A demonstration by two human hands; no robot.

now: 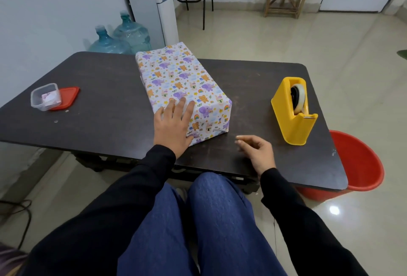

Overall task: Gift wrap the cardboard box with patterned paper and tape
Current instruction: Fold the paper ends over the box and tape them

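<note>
Left hand (174, 126): fingers (183, 104) straight and slightly spread, palm down, pressing flat on the top of the box at its near left corner; they grip nothing. Right hand (257, 152): fingers (241, 141) loosely curled with the tips close together and blurred, nothing seen held, positioned over the table just right of the box's near end and apart from it. Both wrists emerge from black sleeves (141, 178). The rectangular cardboard box wrapped in white patterned paper (180, 77) lies flat in the middle of the dark brown tabletop (99, 99), long axis running near to far and angled slightly leftward, its far end reaching the table's far edge. The paper is printed with purple elephants, orange bears, rainbows and small stars; it covers every visible face, with no cardboard exposed. The top face is smooth; the near end face shows folded, creased paper, wrinkled at its lower right corner. A yellow plastic tape dispenser (293, 119) holding a roll of clear tape (300, 99) stands at the right of the table, well apart from the box. At the left sits a clear plastic container (45, 97) touching a red lid (66, 97). A red plastic bucket (363, 165) stands on the floor at the table's near right corner.
</note>
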